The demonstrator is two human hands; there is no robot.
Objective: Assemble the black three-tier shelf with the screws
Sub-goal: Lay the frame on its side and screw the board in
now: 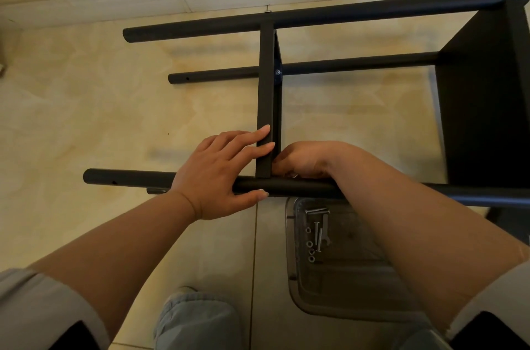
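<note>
Left grip [218, 174]: fingers straight, pressed on panel [265, 97].
Right grip [304, 160]: curled at joint; contents hidden.
Tube [301, 187]: axis 9–3 o'clock, panel at 12.

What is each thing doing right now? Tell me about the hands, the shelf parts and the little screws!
Left hand: fingers straight, resting on the middle board, thumb under the near pole.
Right hand: curled at the joint; its grip is hidden.
Near pole: lying sideways, end holes unfilled.
Middle board: standing on edge between poles.
Screws: loose in the clear tray.
</note>
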